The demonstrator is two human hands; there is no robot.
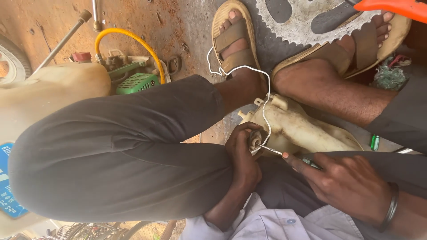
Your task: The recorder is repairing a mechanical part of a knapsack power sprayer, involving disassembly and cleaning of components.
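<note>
My left hand (242,155) is closed around a small round part (255,141) held against my knee. A thin white cord (265,102) runs from that part up across my sandalled foot. My right hand (347,182), with a dark bangle at the wrist, grips a slim screwdriver (272,150) with a green handle. The metal tip of the screwdriver touches the round part. Just behind both hands lies a dirty cream plastic housing (307,131) on the ground between my feet.
A large toothed sprocket (307,22) lies under my right sandal, beside an orange plastic piece (391,6). To the left stand a cream tank (58,84), a green engine (138,82) with a yellow hose (129,35), a metal rod (62,40) and a tyre (11,58).
</note>
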